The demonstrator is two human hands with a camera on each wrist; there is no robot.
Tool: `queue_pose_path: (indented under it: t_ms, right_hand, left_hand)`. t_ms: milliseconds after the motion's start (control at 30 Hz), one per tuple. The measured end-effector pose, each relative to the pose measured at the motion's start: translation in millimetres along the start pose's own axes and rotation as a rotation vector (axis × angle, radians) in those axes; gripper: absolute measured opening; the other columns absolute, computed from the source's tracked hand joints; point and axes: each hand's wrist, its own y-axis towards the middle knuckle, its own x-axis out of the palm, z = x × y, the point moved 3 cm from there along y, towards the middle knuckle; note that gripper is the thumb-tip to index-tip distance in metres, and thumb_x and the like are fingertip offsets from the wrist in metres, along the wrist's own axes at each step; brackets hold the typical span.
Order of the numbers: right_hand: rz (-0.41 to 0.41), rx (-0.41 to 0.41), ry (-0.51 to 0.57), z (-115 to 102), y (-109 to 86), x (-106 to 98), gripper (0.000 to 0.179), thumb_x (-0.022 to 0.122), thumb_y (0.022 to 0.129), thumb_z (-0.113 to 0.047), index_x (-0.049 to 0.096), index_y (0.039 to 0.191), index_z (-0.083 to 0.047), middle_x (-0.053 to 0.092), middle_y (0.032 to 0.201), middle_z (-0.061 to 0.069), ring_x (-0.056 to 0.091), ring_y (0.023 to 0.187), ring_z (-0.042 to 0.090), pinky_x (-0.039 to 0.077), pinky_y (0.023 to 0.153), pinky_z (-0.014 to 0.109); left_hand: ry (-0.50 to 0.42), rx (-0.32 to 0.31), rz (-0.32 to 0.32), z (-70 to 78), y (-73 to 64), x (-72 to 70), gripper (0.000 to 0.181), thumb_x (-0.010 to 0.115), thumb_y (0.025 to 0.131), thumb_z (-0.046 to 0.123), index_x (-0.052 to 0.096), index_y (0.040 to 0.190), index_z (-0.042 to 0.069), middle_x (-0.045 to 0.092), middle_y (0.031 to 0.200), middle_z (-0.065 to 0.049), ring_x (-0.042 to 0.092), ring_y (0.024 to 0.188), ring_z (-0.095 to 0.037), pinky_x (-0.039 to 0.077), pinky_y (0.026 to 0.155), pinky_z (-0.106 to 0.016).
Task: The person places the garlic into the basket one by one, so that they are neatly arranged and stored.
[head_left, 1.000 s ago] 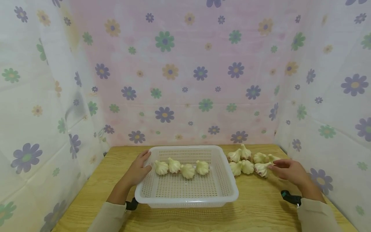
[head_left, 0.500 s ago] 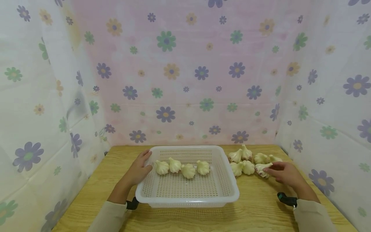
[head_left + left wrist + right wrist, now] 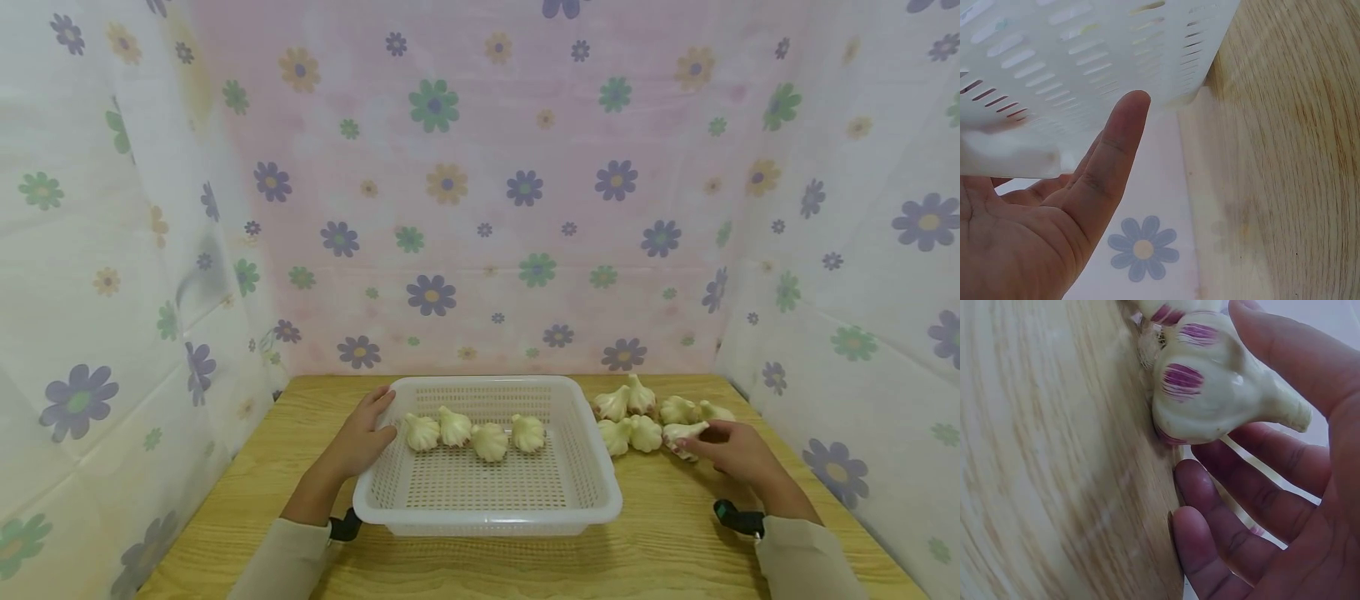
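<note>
My left hand holds the left rim of a white plastic basket, thumb over the rim. In the left wrist view, its fingers lie along the slotted outer wall. Several garlic bulbs sit in a row inside the basket. To the right, my right hand holds a garlic bulb with purple streaks at the front of a group on the table. Its thumb is on one side of the bulb, the other fingers curled beneath the bulb and its stem.
More garlic bulbs lie close together right of the basket, some behind the right hand. The wooden table is enclosed at the back and sides by flower-patterned cloth. A black wrist device shows at each sleeve.
My right hand has moved left onto the front garlic bulb, and its fingers have closed around it. My left hand stays on the basket rim; the view shifts slightly.
</note>
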Motion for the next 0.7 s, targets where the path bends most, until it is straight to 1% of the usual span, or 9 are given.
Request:
queue_pose_path:
  t_ms: [167,233,433,533,700]
  right_hand:
    - [0.002,-0.001,-0.003,-1.3,-0.5,4.0,0.063,0.071,0.093,-0.055,0.066,0.127,-0.002,0.07,0.108,0.008,0.058,0.077,0.021,0.052,0.063,0.036]
    - [0.013,-0.01,-0.009,-2.4,-1.3,5.5,0.061,0.071,0.093,-0.054,0.067,0.124,-0.002,0.07,0.105,0.008,0.056,0.074,0.021,0.05,0.062,0.036]
    - [0.049,-0.055,-0.043,-5.5,-2.3,7.9,0.05,0.073,0.093,-0.051,0.067,0.11,-0.004,0.068,0.093,0.009,0.052,0.065,0.018,0.047,0.059,0.034]
    - [0.055,-0.065,-0.049,-6.1,-2.1,8.5,0.049,0.073,0.093,-0.05,0.067,0.109,-0.004,0.068,0.092,0.009,0.051,0.066,0.017,0.046,0.059,0.033]
    - [0.054,-0.064,-0.065,-6.7,-1.7,8.7,0.05,0.073,0.093,-0.051,0.068,0.11,-0.004,0.069,0.096,0.008,0.051,0.073,0.018,0.043,0.062,0.033]
  left_hand:
    - [-0.006,0.006,-0.002,0.6,0.1,0.3,0.07,0.05,0.097,0.009,0.025,0.161,-0.005,0.013,0.172,-0.019,0.027,0.153,-0.047,0.043,0.111,-0.059]
    - [-0.004,0.001,-0.002,1.2,0.1,0.4,0.07,0.05,0.097,0.009,0.025,0.161,-0.004,0.013,0.172,-0.018,0.027,0.153,-0.046,0.043,0.112,-0.059]
    - [0.016,-0.001,0.001,1.4,0.2,0.1,0.07,0.05,0.097,0.009,0.025,0.161,-0.006,0.013,0.172,-0.02,0.025,0.154,-0.048,0.04,0.113,-0.061]
    - [0.023,-0.001,0.0,0.9,0.4,-0.2,0.07,0.05,0.097,0.009,0.025,0.161,-0.006,0.013,0.171,-0.021,0.024,0.154,-0.049,0.038,0.114,-0.062]
    - [0.012,-0.004,-0.007,0.8,0.5,-0.5,0.07,0.049,0.097,0.01,0.025,0.161,-0.005,0.012,0.172,-0.02,0.023,0.154,-0.048,0.037,0.116,-0.062]
